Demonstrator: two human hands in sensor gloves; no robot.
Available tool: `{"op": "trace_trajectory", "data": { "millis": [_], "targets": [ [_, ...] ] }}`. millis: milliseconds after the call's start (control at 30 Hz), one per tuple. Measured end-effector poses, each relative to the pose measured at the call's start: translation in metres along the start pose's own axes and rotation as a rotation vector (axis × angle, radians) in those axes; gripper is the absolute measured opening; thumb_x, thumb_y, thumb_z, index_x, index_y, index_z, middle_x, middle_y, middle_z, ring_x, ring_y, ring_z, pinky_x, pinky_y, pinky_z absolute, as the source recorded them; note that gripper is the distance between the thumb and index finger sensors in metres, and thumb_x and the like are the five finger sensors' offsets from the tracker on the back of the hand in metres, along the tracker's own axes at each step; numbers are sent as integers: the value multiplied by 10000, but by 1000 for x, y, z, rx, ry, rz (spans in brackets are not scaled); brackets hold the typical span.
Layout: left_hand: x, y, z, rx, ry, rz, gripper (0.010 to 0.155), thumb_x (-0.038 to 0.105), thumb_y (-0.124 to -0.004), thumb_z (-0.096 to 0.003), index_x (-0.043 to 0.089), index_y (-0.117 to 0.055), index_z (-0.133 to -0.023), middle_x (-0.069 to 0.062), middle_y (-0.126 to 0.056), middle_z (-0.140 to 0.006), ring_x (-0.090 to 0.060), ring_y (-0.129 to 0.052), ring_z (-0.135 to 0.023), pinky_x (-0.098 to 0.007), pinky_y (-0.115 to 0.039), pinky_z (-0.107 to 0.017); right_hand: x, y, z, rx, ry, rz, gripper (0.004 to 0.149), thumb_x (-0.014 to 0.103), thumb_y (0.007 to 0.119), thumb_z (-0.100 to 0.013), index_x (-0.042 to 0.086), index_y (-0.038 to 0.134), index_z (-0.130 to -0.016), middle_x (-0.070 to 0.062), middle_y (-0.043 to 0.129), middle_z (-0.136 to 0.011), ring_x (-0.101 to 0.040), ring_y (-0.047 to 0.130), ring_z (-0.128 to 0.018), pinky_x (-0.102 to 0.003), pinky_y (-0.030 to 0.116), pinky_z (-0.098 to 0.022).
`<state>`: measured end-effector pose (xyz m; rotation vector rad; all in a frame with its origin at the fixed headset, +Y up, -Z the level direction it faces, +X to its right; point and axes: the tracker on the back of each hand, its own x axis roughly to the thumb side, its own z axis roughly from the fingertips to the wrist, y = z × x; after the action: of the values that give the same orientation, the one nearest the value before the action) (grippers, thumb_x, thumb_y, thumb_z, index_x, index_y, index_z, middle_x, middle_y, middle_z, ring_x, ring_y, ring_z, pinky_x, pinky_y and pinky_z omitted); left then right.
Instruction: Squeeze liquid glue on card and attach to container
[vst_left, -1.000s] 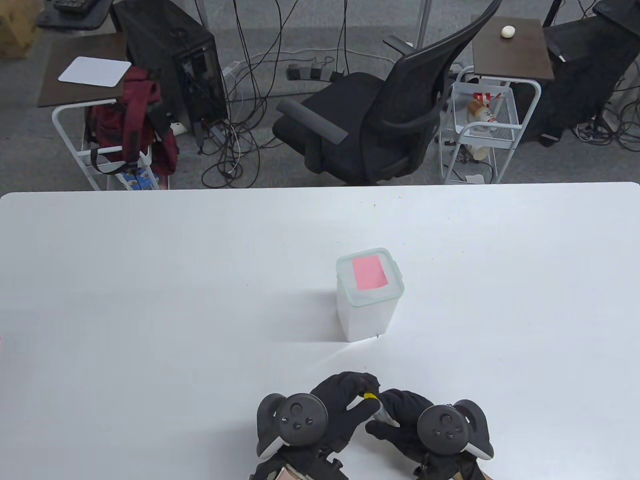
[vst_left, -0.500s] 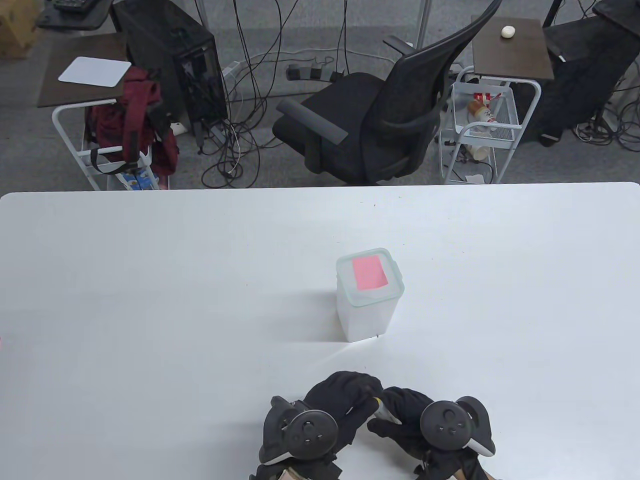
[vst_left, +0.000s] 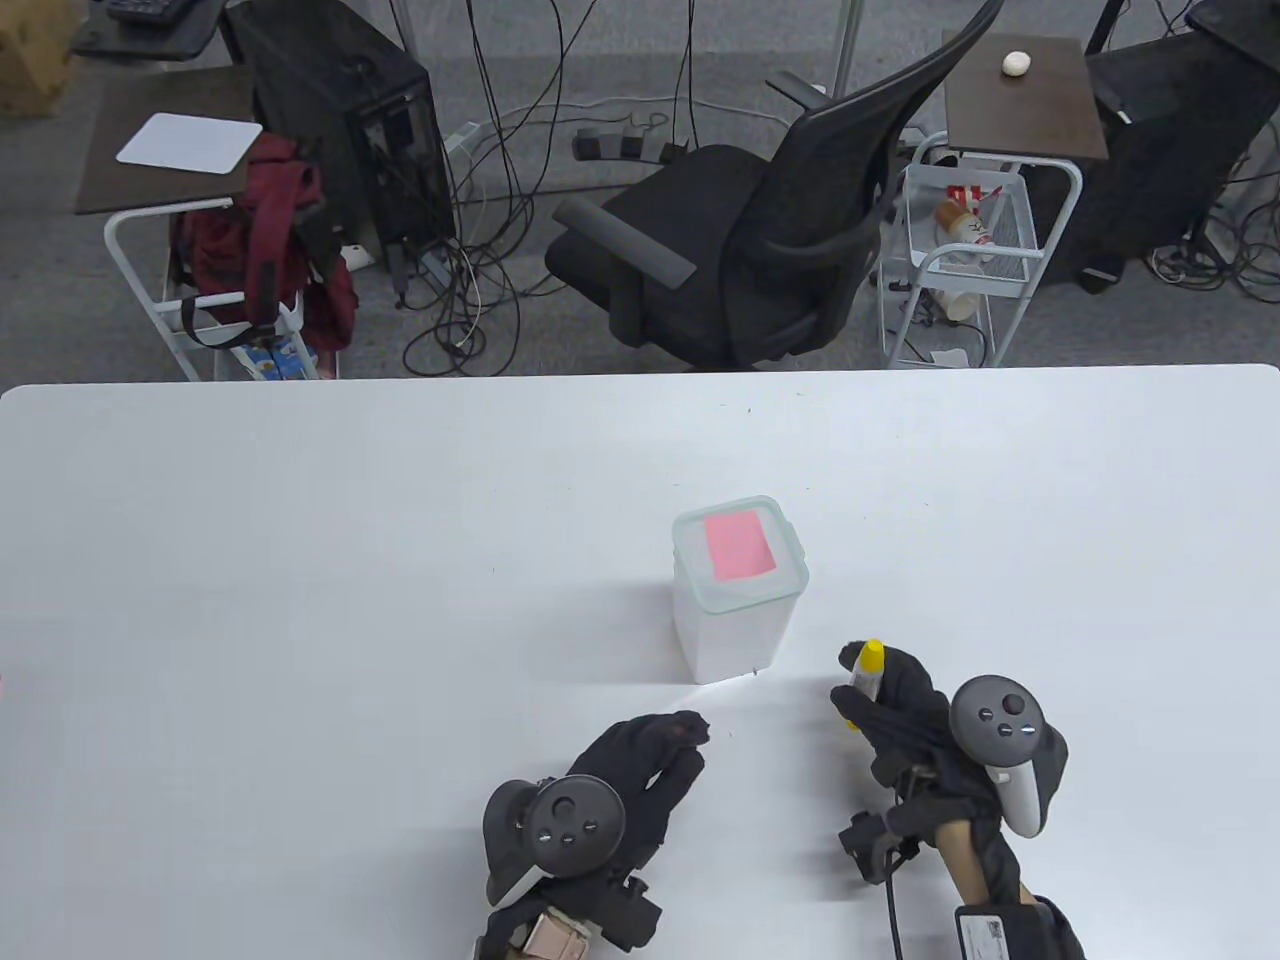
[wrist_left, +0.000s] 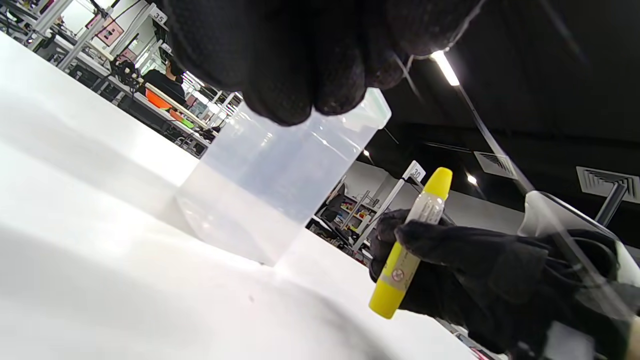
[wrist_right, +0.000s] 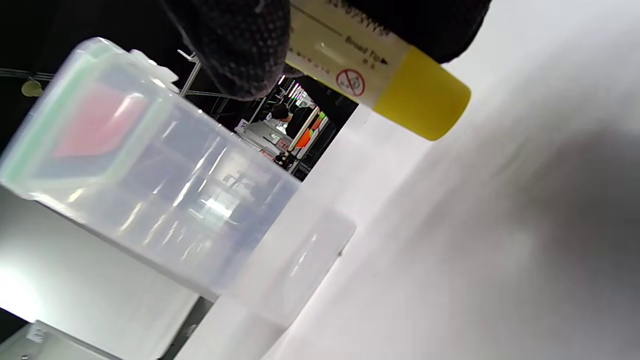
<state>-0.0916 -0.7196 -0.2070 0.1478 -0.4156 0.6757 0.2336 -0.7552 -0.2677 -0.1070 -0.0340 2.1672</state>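
Right hand (vst_left: 900, 715) lifted glue tube (vst_left: 866, 672) away; tube's middle apparently hidden by fingers.

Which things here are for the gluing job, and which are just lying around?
For the job:
glue tube, held in the right hand
pink card, on the lid
container
left hand, holding nothing

Just lying about:
office chair
red backpack
wire cart
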Motion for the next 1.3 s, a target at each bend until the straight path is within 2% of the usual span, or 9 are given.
{"op": "trace_trajectory", "data": {
  "millis": [233, 667, 800, 967, 1033, 1133, 1300],
  "targets": [
    [-14, 5, -1, 7, 43, 48, 443, 452, -668, -551, 289, -738, -956, 48, -911, -872, -222, -954, -811, -417, -790, -639, -4, 6, -18, 2, 56, -45, 524, 315, 790, -514, 210, 621, -999, -133, 580, -1092, -381, 703, -957, -511, 641, -747],
    [-16, 5, -1, -8, 57, 47, 443, 453, -669, -550, 289, -742, -955, 47, -914, -870, -224, -955, -810, -416, -792, -638, -15, 8, -20, -5, 81, -67, 555, 297, 804, -505, 223, 598, -1015, -134, 569, -1105, -383, 709, -968, -505, 647, -755],
    [-17, 6, 0, -10, 66, 53, 444, 453, -668, -550, 289, -741, -957, 46, -912, -873, -225, -955, -811, -416, -792, -638, -11, 0, -14, -6, 45, -28, 667, 334, 800, -503, 173, 504, -1079, -167, 527, -1120, -410, 667, -984, -530, 617, -758],
    [-17, 7, 0, -8, 74, 58, 447, 455, -668, -550, 289, -739, -959, 46, -911, -876, -224, -955, -814, -417, -791, -639, -5, -23, 4, -55, -19, 33, 709, 359, 790, -503, 150, 466, -1098, -184, 517, -1119, -417, 660, -981, -538, 618, -747],
    [-18, 7, 1, -7, 76, 67, 447, 455, -667, -550, 290, -738, -959, 48, -910, -877, -223, -954, -814, -417, -790, -639, -3, -31, 16, -84, -27, 44, 691, 361, 782, -510, 142, 480, -1092, -187, 536, -1107, -415, 678, -963, -533, 628, -736],
    [-18, 6, 1, -8, 79, 79, 447, 457, -666, -550, 293, -736, -960, 48, -909, -879, -221, -954, -815, -415, -791, -640, -3, -35, 35, -144, -44, 36, 592, 357, 770, -517, 156, 565, -1035, -150, 636, -1041, -377, 760, -885, -503, 682, -688],
    [-17, 3, 2, -15, 90, 104, 429, 457, -665, -553, 301, -741, -946, 63, -914, -861, -205, -961, -800, -403, -798, -636, -7, -23, 55, -112, -74, -11, 393, 353, 752, -527, 220, 716, -895, -48, 808, -885, -280, 896, -725, -430, 780, -579]
  ]
}}
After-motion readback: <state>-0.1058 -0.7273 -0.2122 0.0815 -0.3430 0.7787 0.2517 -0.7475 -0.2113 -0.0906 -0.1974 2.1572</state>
